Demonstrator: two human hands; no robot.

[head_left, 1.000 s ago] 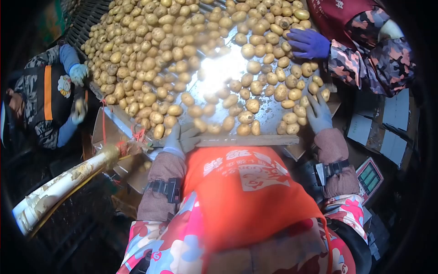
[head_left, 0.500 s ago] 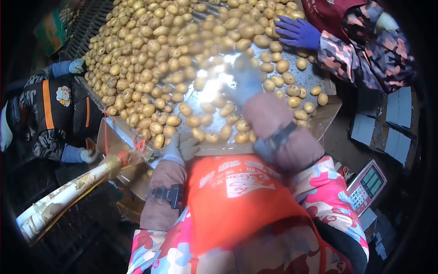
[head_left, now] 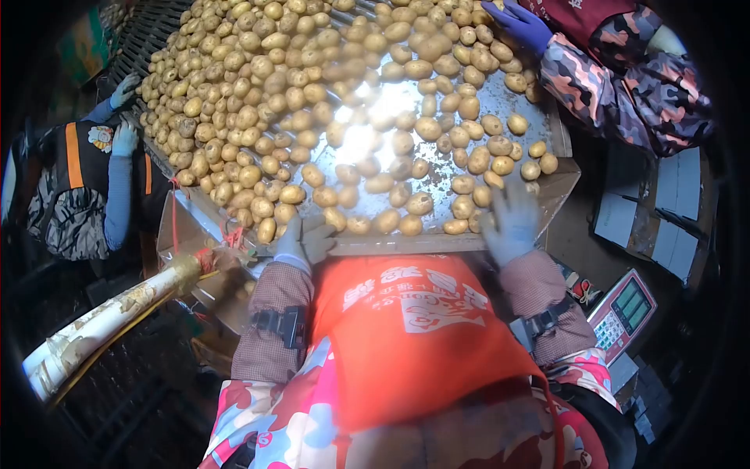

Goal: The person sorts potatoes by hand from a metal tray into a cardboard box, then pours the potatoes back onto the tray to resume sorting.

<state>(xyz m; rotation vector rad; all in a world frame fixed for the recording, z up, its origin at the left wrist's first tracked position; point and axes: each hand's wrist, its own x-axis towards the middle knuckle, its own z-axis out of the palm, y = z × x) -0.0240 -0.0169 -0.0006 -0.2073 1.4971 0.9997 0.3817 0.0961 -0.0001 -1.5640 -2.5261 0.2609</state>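
A large heap of potatoes (head_left: 234, 86) covers the far and left side of a metal sorting table (head_left: 440, 181), and loose potatoes lie scattered nearer to me. My left hand (head_left: 307, 240), in a grey glove, rests on the table's front edge with its fingers spread and nothing in them. Several potatoes lie just beyond its fingertips. My right hand (head_left: 512, 221), also gloved and slightly blurred, is at the front right edge. Its fingers stretch forward beside a few potatoes, and I see nothing held in it.
At the upper right is a co-worker's purple-gloved hand (head_left: 519, 26) by the potatoes. Another person's gloved hand (head_left: 125, 139) is at the left edge. A taped white pole (head_left: 109, 322) juts in at left. A scale (head_left: 625, 313) and cardboard boxes (head_left: 678, 211) stand at right.
My right hand has come back from over the table's middle to its front right edge. My left hand stays put. Potatoes have shifted, and the purple-gloved hand has moved away and up.
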